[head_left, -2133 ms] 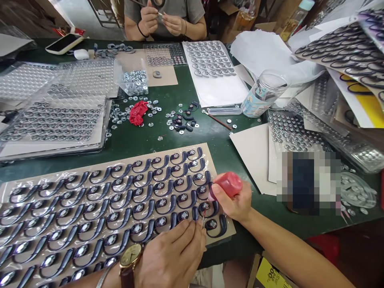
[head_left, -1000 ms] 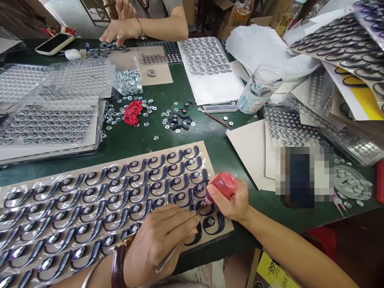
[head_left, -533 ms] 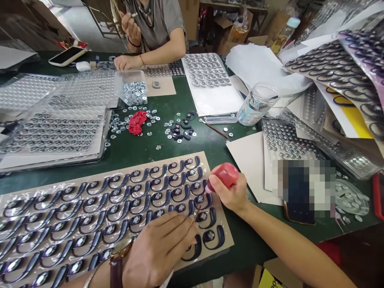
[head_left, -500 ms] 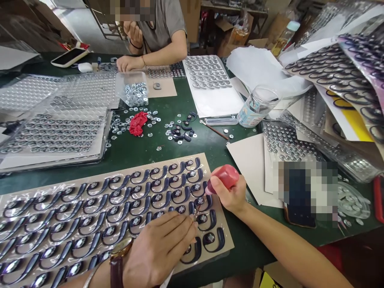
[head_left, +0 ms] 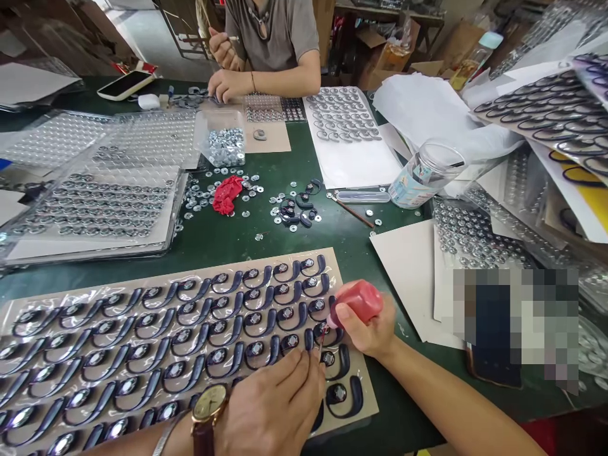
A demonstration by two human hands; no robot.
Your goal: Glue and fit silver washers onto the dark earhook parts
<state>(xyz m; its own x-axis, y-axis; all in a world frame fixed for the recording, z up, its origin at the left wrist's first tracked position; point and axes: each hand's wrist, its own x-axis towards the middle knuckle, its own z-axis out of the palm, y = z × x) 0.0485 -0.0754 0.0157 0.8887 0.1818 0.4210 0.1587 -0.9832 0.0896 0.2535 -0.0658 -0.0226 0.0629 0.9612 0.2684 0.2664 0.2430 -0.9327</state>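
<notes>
A tan card (head_left: 335,266) wrapped in clear film carries rows of dark hook-shaped pieces with round metal centres (head_left: 223,329). My right hand (head_left: 373,329) is wrapped around a small red squeeze bottle (head_left: 358,301), its tip pointing down at a piece near the card's right end. My left hand (head_left: 273,411), with a wristwatch (head_left: 208,405), pinches a thin stick whose tip (head_left: 321,339) meets the same spot under the bottle's nozzle.
Loose washers and a red cloth (head_left: 227,192) lie on the green table (head_left: 228,237). Clear trays of washers (head_left: 90,202) stack at left. A plastic jar (head_left: 425,174), white sheets and more cards crowd the right. Another person (head_left: 273,38) works at the far edge.
My view has shifted a little. Both hands have stayed at the card's right end, with the stick tip and bottle nozzle moving among neighbouring pieces there. The person opposite has moved their hands.
</notes>
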